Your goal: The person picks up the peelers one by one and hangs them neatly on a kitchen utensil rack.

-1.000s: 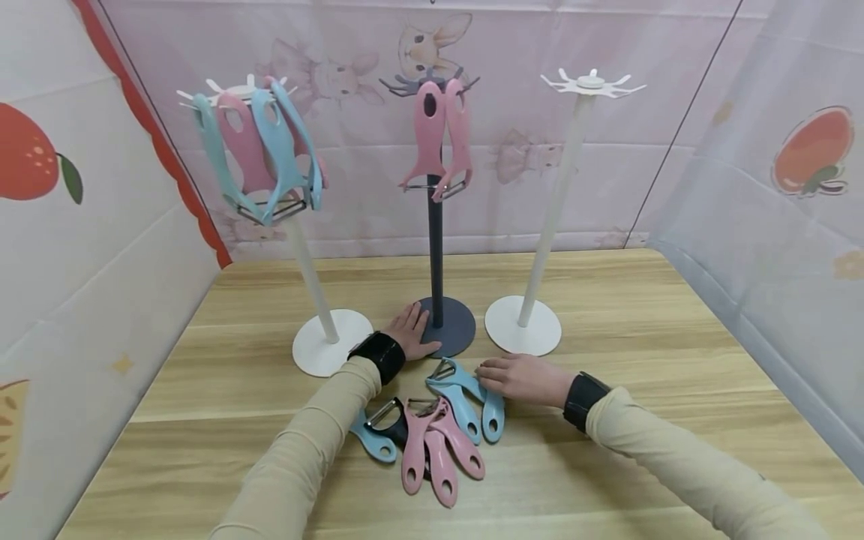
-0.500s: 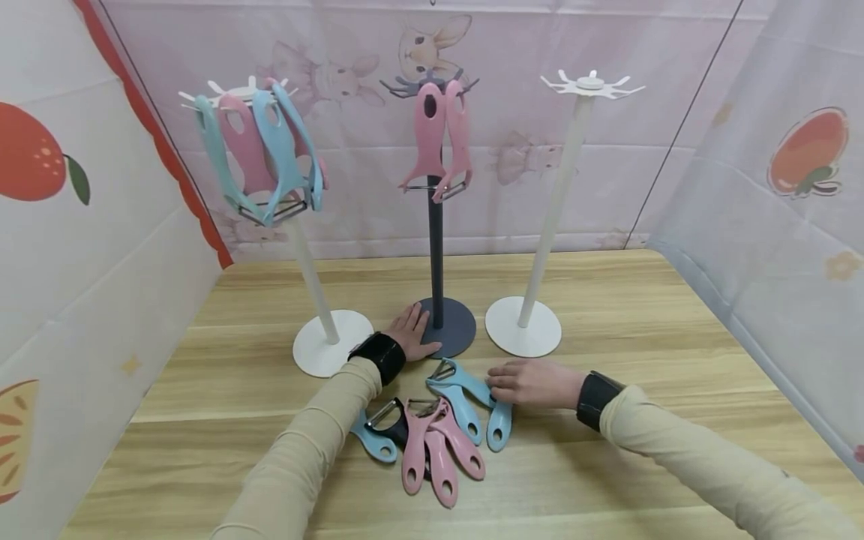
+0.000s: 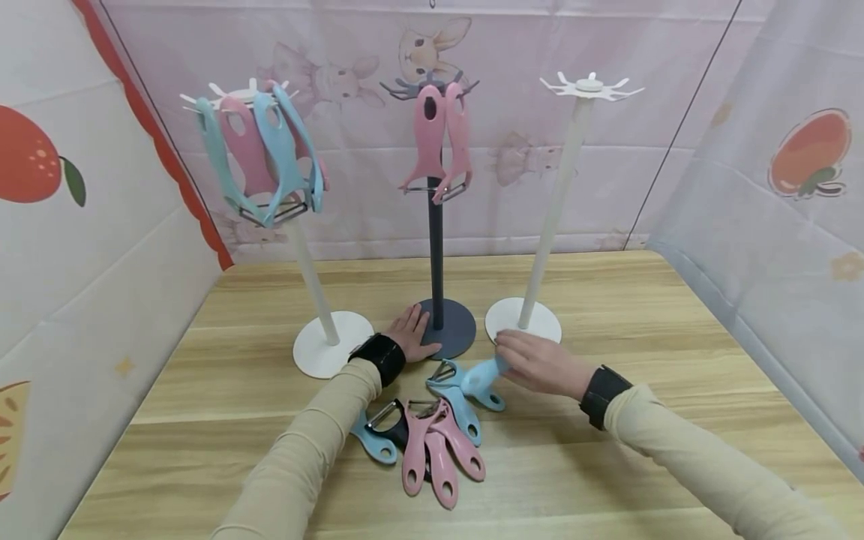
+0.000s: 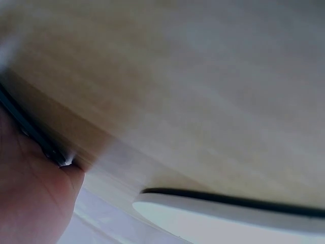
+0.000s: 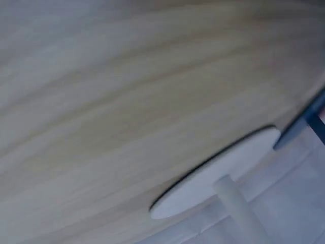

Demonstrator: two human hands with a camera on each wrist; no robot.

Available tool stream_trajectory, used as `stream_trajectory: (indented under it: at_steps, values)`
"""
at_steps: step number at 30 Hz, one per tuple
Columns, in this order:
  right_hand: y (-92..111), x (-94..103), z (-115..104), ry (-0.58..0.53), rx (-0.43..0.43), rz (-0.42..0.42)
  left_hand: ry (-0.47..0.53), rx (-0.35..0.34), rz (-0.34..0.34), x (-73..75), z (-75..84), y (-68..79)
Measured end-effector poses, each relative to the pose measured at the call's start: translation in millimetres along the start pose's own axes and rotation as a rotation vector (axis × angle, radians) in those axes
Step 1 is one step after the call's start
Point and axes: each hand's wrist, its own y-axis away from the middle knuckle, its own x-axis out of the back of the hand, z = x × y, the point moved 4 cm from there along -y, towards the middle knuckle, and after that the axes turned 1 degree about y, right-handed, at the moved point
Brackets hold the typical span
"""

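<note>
My left hand (image 3: 408,334) lies flat with spread fingers on the round base of the dark stand (image 3: 457,330). In the left wrist view its palm edge (image 4: 35,203) shows against the dark rim. My right hand (image 3: 540,363) pinches a light blue peeler (image 3: 481,378), whose handle points left over the other blue peelers (image 3: 464,416); the fingers hide its far end. Nearby on the table lie pink peelers (image 3: 442,469), a black peeler (image 3: 398,427) and another blue peeler (image 3: 378,448). The right wrist view leaves out the right hand.
A white stand (image 3: 313,285) on the left carries blue and pink peelers (image 3: 277,150). Two pink peelers (image 3: 430,135) hang from the dark stand's hooks. On the right, the white stand (image 3: 556,202) has bare hooks. Printed cloth (image 3: 513,217) encloses the wooden table (image 3: 607,300).
My right hand has drawn a blue peeler off the pile, then raised and turned it near the right white stand's base. The left hand stays on the dark base.
</note>
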Motion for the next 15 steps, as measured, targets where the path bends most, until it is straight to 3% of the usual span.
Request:
stream_trajectory:
  at_steps: [5, 10, 15]
  values:
    - [-17.5, 13.0, 21.6, -0.097, -0.264, 0.166, -0.006, -0.013, 0.01, 0.0, 0.1, 0.8]
    - [-38.1, 25.8, 41.4, -0.165, -0.451, 0.351, -0.013, -0.021, 0.021, -0.1, 0.1, 0.2]
    - [-67.9, 50.0, 62.1, -0.395, -0.649, 0.544, -0.021, -0.014, 0.015, -0.1, -0.2, -0.9]
